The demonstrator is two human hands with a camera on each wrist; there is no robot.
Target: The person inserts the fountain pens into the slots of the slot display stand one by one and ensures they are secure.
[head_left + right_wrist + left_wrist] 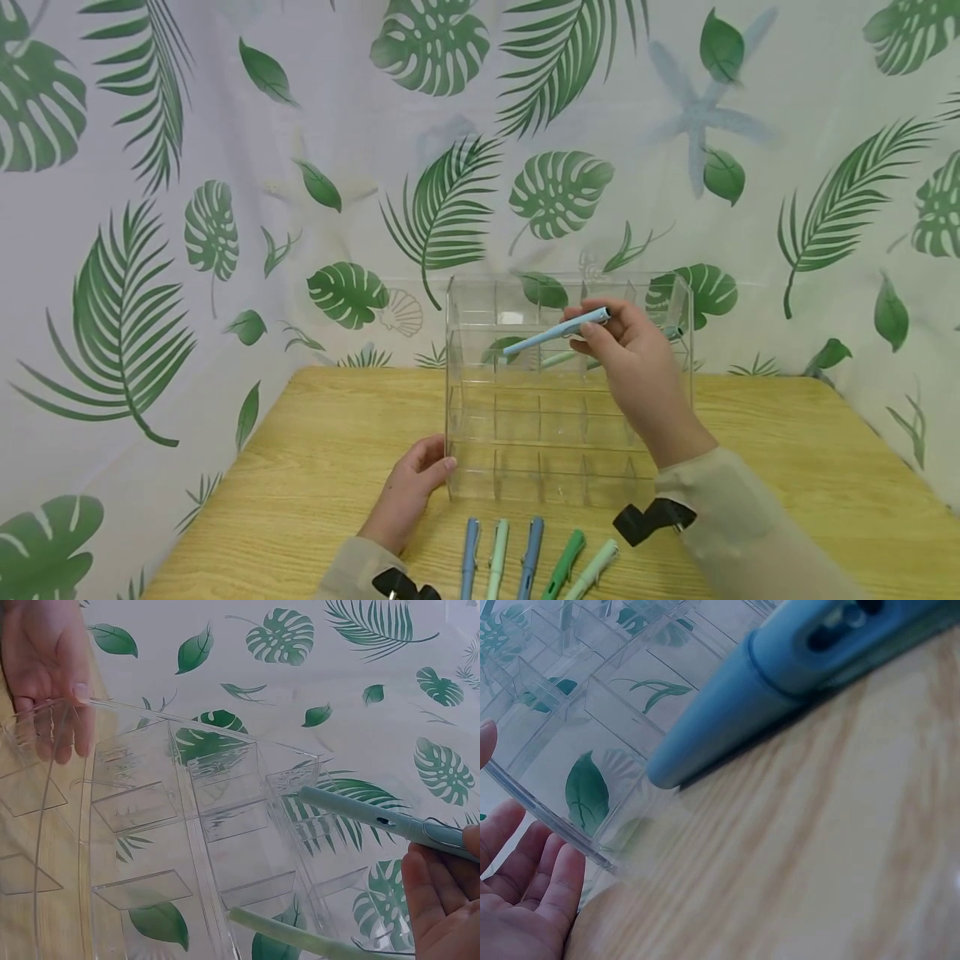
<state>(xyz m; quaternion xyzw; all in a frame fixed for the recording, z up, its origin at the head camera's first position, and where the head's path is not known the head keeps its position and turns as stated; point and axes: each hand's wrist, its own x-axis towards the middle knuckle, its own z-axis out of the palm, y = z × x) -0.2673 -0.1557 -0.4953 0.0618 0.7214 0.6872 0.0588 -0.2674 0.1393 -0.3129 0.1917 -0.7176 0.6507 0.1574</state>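
Note:
A light blue pen is pinched in my right hand, tilted, one end pointing left. It is held before the upper compartments of a clear plastic divided rack. In the right wrist view, that pen's tip is over a small compartment. My left hand grips the rack's lower left side edge, thumb in front and fingers behind. A pale green pen lies in the rack below the held one. A dark green pen end shows beside my right hand, mostly hidden.
In front of the rack, several pens lie on the wooden table: blue, pale green and dark green. One blue pen looms close in the left wrist view. A leaf-patterned cloth hangs behind.

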